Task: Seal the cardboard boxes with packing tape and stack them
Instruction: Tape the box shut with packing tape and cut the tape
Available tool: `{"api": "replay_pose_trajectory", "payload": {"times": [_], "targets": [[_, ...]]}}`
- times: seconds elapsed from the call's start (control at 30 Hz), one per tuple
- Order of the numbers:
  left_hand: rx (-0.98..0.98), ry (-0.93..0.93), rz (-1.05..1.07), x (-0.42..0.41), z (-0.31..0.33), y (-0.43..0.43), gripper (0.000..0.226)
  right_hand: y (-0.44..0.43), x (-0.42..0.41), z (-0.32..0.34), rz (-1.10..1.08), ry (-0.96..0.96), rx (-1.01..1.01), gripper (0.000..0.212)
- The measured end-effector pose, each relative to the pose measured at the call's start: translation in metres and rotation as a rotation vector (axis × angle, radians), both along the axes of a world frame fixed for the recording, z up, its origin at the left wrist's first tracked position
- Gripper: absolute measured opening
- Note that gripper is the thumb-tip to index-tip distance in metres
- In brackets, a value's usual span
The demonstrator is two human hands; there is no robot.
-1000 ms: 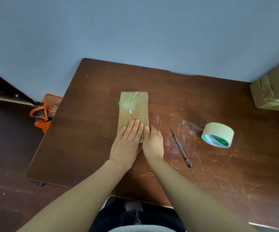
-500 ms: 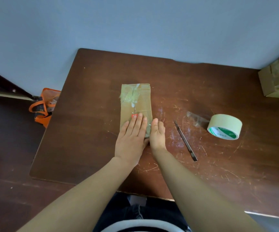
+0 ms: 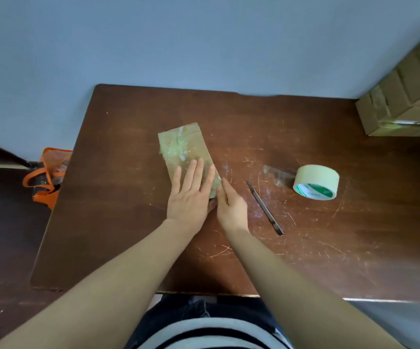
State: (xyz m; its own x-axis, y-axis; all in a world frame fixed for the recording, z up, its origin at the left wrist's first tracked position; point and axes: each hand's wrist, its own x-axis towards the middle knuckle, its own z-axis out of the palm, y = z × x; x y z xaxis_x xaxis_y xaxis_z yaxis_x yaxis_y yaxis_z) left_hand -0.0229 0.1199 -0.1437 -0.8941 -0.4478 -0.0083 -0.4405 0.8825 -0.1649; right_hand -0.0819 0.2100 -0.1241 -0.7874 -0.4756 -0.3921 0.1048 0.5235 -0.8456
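Currently presses open left hand (image 3: 190,197) on taped cardboard box (image 3: 186,144), frame centre; rests straight-fingered right hand (image 3: 231,210) against its right edge.

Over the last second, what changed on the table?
The box turned under the hands, its far end swinging left. The right hand turned to press along its right edge. Nothing gripped or released. The left hand stays flat on top; tape roll and cutter unmoved.

Packing room — scratched table (image 3: 304,260), stacked cartons (image 3: 405,102).
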Motion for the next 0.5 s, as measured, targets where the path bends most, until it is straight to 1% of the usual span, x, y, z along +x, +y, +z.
{"api": "replay_pose_trajectory", "payload": {"times": [0.07,0.17,0.2,0.27,0.3,0.37,0.4,0.43,0.47,0.5], "targets": [[-0.028,-0.012,-0.008,-0.001,-0.004,-0.001,0.064,-0.003,0.0,0.002,-0.042,0.013,-0.012,0.039],[0.013,0.01,-0.028,0.0,-0.006,0.002,0.058,-0.002,-0.004,0.002,-0.095,-0.065,-0.047,0.035],[0.041,0.013,-0.023,-0.003,-0.004,0.003,0.06,-0.002,-0.007,0.003,-0.098,-0.079,-0.049,0.035],[0.044,-0.005,-0.018,-0.004,0.004,0.001,0.065,-0.004,-0.013,0.003,-0.057,-0.03,-0.002,0.037],[0.074,0.009,-0.054,-0.003,0.006,-0.002,0.067,-0.008,-0.015,0.002,-0.019,-0.007,0.034,0.043],[0.271,0.021,-0.076,0.001,0.013,-0.009,0.077,-0.015,-0.016,0.0,0.07,0.002,0.112,0.056],[0.337,0.038,-0.06,0.004,0.015,-0.013,0.082,-0.018,-0.016,-0.002,0.114,0.012,0.137,0.056],[0.321,0.064,-0.037,0.008,0.016,-0.017,0.085,-0.02,-0.016,-0.004,0.148,0.034,0.149,0.053],[0.262,0.069,-0.008,0.011,0.015,-0.02,0.086,-0.021,-0.017,-0.005,0.168,0.06,0.152,0.049],[0.239,0.015,0.027,0.015,0.012,-0.021,0.087,-0.022,-0.017,-0.005,0.179,0.082,0.154,0.045]]}}
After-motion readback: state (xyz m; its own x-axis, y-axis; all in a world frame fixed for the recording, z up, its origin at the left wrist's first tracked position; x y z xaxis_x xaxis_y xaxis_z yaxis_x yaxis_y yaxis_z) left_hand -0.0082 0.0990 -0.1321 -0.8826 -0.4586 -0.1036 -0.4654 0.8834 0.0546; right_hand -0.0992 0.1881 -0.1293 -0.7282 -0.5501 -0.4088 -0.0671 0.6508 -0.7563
